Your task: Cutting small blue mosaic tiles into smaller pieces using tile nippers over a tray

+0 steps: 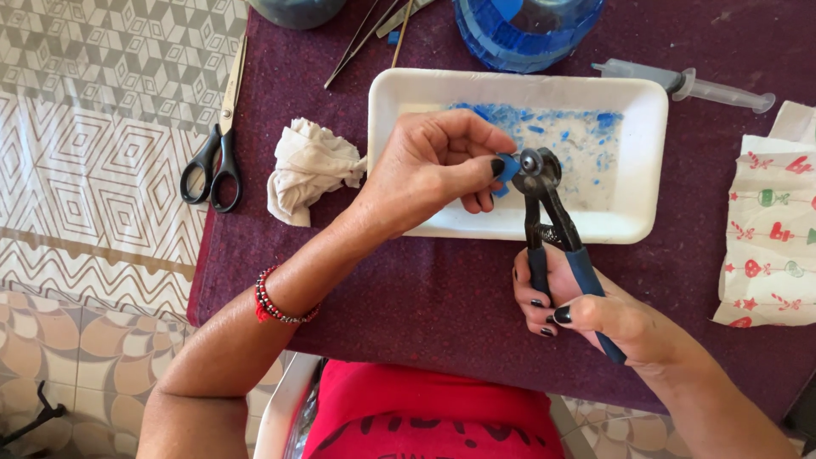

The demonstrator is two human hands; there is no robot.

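My left hand [433,166] pinches a small blue glass piece [507,169] over a white foam tray [646,161]. My right hand [595,314] grips the blue handles of wheeled nippers [544,200], whose jaws close on the edge of the blue piece. Blue chips and shards lie scattered inside the tray. A red and black bead bracelet sits on my left wrist.
Black-handled scissors [217,153] lie at the table's left edge beside a crumpled cloth [310,166]. A syringe [688,85] and a blue glass bowl [527,30] sit behind the tray. Printed paper [773,229] lies at the right. Tweezers [361,38] rest at the back.
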